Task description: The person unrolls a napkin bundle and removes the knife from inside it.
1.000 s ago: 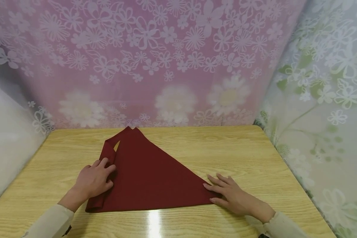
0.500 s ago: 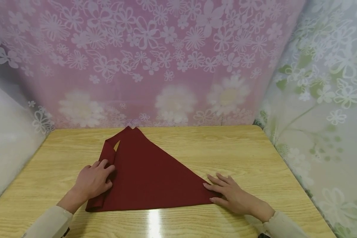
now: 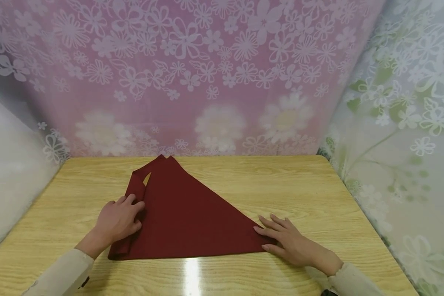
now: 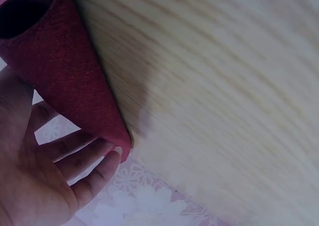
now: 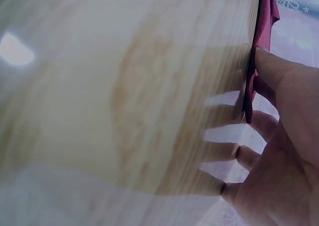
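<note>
A dark red cloth [image 3: 192,222] lies folded in a rough triangle on the wooden table [image 3: 262,181], its left side turned over in a loose roll [image 3: 134,187]. On that roll rests my left hand [image 3: 116,220], fingers spread and slightly bent over it. In the left wrist view, the fingertips of the left hand [image 4: 55,171] touch the cloth [image 4: 75,61], and the roll's end gapes. My right hand [image 3: 290,242] rests on the cloth's right corner with fairly straight, spread fingers. The right wrist view has the thumb of the right hand [image 5: 299,121] against the thin cloth edge [image 5: 261,31].
A strip of table shows through a slit [image 3: 146,179] in the fold near the roll. The cloth's top points reach the table's back edge. Behind stands a pink flowered curtain [image 3: 214,82], with a pale flowered one [image 3: 403,135] along the right side.
The head view has shifted very slightly. Both hands and the cloth keep their places.
</note>
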The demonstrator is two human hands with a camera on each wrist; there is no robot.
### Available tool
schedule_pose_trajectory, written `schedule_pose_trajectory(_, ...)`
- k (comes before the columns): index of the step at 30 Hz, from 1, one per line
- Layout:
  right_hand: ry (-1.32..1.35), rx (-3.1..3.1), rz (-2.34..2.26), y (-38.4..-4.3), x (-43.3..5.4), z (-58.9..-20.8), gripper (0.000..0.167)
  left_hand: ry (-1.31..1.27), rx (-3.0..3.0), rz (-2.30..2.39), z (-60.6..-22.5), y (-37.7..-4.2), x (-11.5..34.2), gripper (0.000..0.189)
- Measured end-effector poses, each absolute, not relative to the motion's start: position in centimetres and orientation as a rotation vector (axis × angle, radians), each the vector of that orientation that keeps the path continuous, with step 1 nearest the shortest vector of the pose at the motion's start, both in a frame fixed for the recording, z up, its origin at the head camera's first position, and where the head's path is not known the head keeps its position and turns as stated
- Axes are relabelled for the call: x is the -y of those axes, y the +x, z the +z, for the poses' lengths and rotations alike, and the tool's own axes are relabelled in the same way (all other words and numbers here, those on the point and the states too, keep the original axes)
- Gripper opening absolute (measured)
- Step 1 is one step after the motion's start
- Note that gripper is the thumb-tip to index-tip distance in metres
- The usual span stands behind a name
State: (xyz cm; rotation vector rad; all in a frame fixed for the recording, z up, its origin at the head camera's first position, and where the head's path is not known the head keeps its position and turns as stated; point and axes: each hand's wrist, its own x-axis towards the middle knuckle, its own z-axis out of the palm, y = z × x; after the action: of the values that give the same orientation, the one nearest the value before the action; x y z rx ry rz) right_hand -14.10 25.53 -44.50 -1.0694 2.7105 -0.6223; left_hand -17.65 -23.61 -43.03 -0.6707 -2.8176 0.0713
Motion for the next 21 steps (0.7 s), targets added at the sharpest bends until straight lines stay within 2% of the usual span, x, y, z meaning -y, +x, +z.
schedule_pose_trajectory(21, -1.079, -2.713, -0.615, -14.18, -25.59, -44.64, 0.049, -0.603, 2.8, 0.051, -43.15, -18.11, 23.79, 0.016)
